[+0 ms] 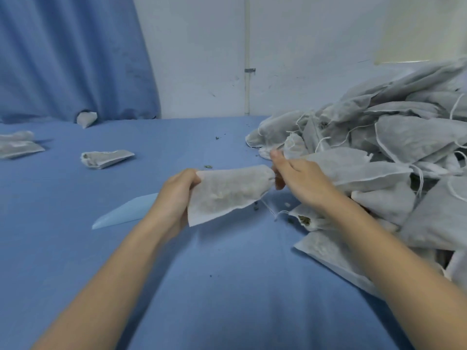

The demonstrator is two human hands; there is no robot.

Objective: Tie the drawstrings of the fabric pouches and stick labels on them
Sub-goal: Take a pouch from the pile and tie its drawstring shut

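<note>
Holding the pouch point(227, 193) by its closed end in our left hand point(177, 195), our right hand point(300, 183) pinching its gathered neck, we judge it soft, light, easily crushed.

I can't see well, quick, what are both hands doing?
Left hand: grips the bottom end of the pouch.
Right hand: pinches the pouch's gathered neck.

Two hands show. One pouch point(227, 193) is held, four pouches lie apart at left, and one pile point(379, 157) holds too many to count.
</note>
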